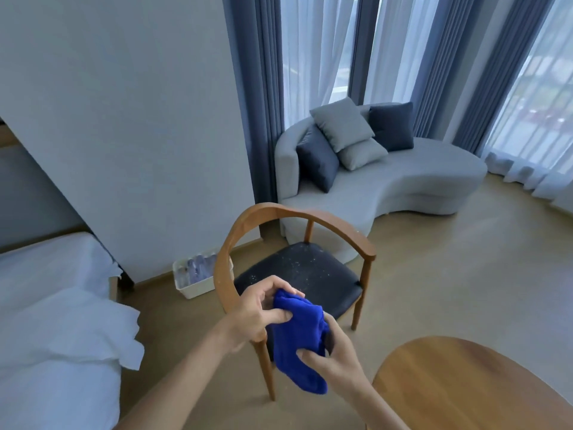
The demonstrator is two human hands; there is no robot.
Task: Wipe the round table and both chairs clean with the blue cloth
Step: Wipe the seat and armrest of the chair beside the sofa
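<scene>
I hold the crumpled blue cloth (297, 339) in the air with both hands, just in front of a wooden chair (310, 215). My left hand (260, 311) pinches its upper edge. My right hand (331, 355) grips its lower right part, and a tail of cloth hangs down. The chair has a curved wooden back rail and a dark seat (310, 274) speckled with pale crumbs or dust. The round wooden table (465, 383) fills the lower right corner, to the right of my right hand. Only one chair is in view.
A bed with white linen (55, 321) lies at the left. A white basket (198, 277) stands on the floor by the wall behind the chair. A grey curved sofa with cushions (387, 175) sits before curtained windows. Wooden floor stretches to the right.
</scene>
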